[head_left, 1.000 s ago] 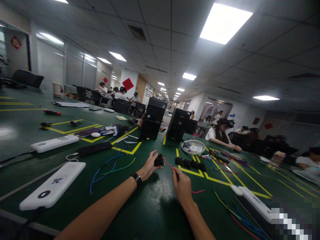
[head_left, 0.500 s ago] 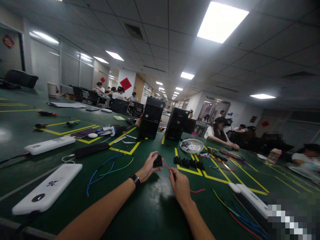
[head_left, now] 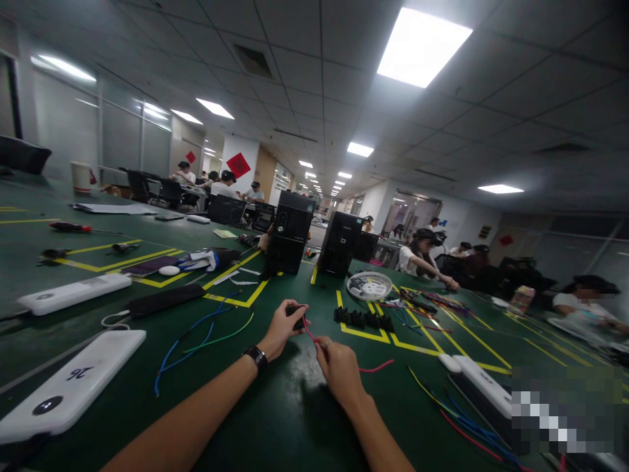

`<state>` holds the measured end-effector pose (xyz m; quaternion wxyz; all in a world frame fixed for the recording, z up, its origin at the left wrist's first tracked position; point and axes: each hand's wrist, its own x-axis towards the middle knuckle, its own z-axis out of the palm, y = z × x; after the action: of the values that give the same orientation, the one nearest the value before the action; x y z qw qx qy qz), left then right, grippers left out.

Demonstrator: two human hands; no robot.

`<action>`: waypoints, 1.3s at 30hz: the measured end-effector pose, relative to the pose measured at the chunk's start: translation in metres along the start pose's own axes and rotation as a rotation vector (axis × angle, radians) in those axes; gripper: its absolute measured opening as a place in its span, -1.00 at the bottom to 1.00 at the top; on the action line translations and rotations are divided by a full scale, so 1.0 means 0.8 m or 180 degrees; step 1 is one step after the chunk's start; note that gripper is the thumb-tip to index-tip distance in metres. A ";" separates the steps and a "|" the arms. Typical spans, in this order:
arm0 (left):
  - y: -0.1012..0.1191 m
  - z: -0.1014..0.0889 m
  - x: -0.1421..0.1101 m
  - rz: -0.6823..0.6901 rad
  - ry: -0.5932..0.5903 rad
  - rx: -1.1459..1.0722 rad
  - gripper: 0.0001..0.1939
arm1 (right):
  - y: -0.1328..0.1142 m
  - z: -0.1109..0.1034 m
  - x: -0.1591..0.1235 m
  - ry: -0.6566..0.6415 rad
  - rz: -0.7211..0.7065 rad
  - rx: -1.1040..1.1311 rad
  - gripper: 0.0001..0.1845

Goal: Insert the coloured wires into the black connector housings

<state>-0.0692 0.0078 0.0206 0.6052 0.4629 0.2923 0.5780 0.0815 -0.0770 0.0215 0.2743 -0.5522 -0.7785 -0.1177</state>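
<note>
My left hand (head_left: pixel 281 328), with a dark watch on its wrist, is closed around a small black block (head_left: pixel 293 309); its exact kind is hard to make out. A red wire (head_left: pixel 309 330) runs from the block's near right side to my right hand (head_left: pixel 339 367). That hand pinches the wire between thumb and fingers, and the wire's other end sticks out to its right. Whether the wire's tip sits inside the block or only touches it, I cannot tell. Several similar black blocks (head_left: pixel 362 319) stand in a row on the green table (head_left: pixel 289 419).
Blue and green wires (head_left: pixel 196 337) lie on the left, near white power banks (head_left: pixel 81 377). Two black computer cases (head_left: pixel 293 233) stand ahead. A white basket (head_left: pixel 369 286) and tangled wires (head_left: pixel 432 305) are to the right. More wires (head_left: pixel 466 419) lie at the near right. People sit around.
The view has swung slightly right, so things shift left in the picture. My left hand has turned the black block somewhat, and its fingers now cover more of it. The right hand keeps the wire.
</note>
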 end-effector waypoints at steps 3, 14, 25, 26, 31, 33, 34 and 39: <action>0.003 0.001 -0.001 0.0114 0.0064 0.0108 -0.59 | -0.008 -0.002 -0.001 -0.0056 -0.0037 -0.0016 -0.78; 0.024 -0.001 -0.005 0.0426 -0.0048 0.0784 -0.55 | -0.026 -0.011 -0.002 0.0003 0.0089 0.0223 -0.77; 0.023 0.012 -0.013 0.0515 -0.0151 0.0778 -0.54 | -0.034 -0.001 -0.003 -0.0254 0.0464 0.1081 -0.76; 0.020 0.014 -0.014 0.0516 -0.0151 0.0774 -0.52 | -0.034 0.000 -0.001 -0.0236 0.0553 0.1354 -0.76; 0.009 0.026 -0.017 0.0508 -0.0135 0.0663 -0.43 | -0.030 0.011 0.007 -0.0444 0.1166 0.2887 -0.81; 0.009 0.028 -0.019 0.0540 -0.0170 0.0611 -0.38 | -0.027 0.015 0.009 -0.0594 0.1443 0.3373 -0.82; 0.009 0.028 -0.020 0.0515 -0.0192 0.0576 -0.35 | -0.026 0.016 0.010 -0.0663 0.1543 0.3552 -0.82; 0.015 0.026 -0.020 -0.0072 -0.0368 -0.0177 -0.37 | -0.022 0.014 0.015 -0.0788 0.1740 0.4146 -0.81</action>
<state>-0.0584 -0.0135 0.0366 0.6401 0.4751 0.2459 0.5514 0.0593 -0.0684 0.0212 0.4775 -0.4609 -0.5498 0.5073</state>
